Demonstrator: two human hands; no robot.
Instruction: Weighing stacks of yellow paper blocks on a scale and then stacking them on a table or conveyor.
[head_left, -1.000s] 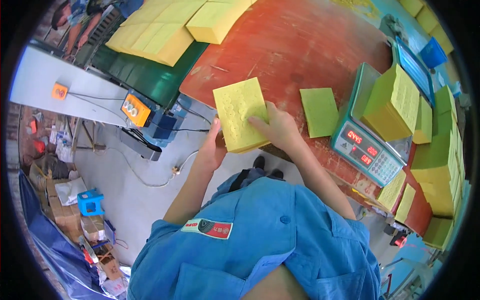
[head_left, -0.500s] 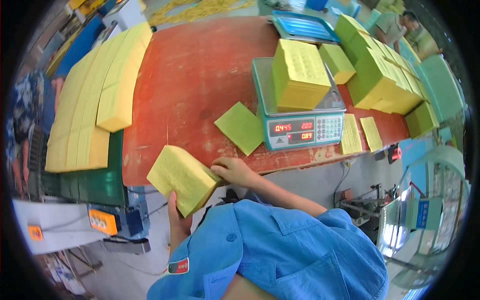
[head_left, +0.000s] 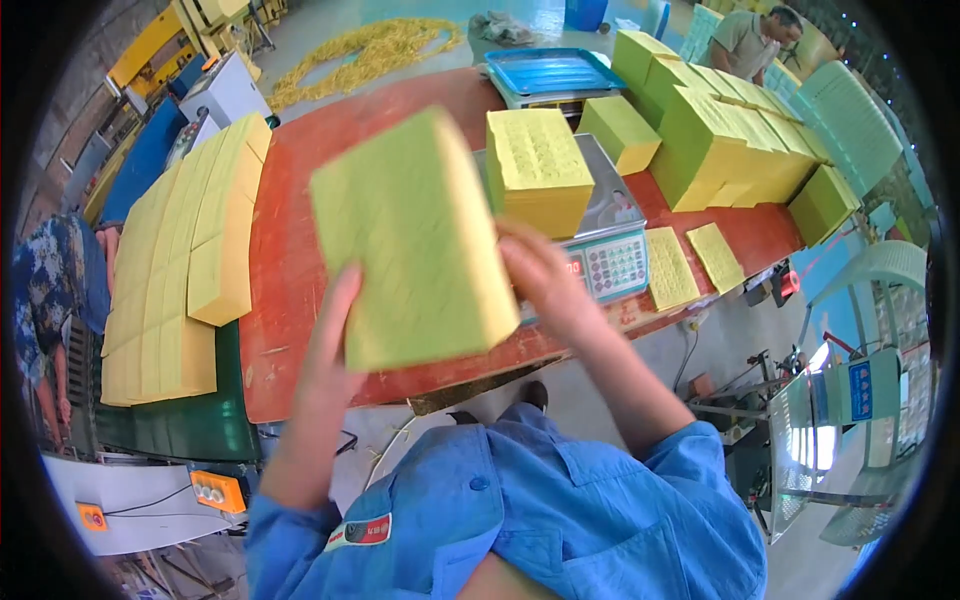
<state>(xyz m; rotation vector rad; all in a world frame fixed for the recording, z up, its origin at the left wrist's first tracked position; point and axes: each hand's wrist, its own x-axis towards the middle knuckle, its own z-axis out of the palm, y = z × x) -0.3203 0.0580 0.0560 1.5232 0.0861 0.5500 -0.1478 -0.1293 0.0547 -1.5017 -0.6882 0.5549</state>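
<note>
A thick stack of yellow paper [head_left: 400, 240] is held up over the near part of the red table, tilted and slightly blurred. My left hand [head_left: 338, 325] grips its left side with the thumb on the broad face. On the right edge, my right hand [head_left: 545, 280] presses with its fingers partly hidden. Behind my right hand stands a digital scale [head_left: 617, 262], its display half covered. Another yellow paper stack [head_left: 540, 165] rests on the scale's metal pan.
Long rows of yellow stacks [head_left: 175, 270] line the left side. More stacks [head_left: 740, 150] fill the right back, near a blue tray [head_left: 550, 72]. Two thin paper pieces [head_left: 670, 268] lie right of the scale on the red table [head_left: 290, 250]. Another person [head_left: 745, 45] stands beyond.
Both hands have raised the paper stack from the table's front edge, up and forward, turning it more upright. The view has shifted, and the held stack now covers where a loose sheet lay.
</note>
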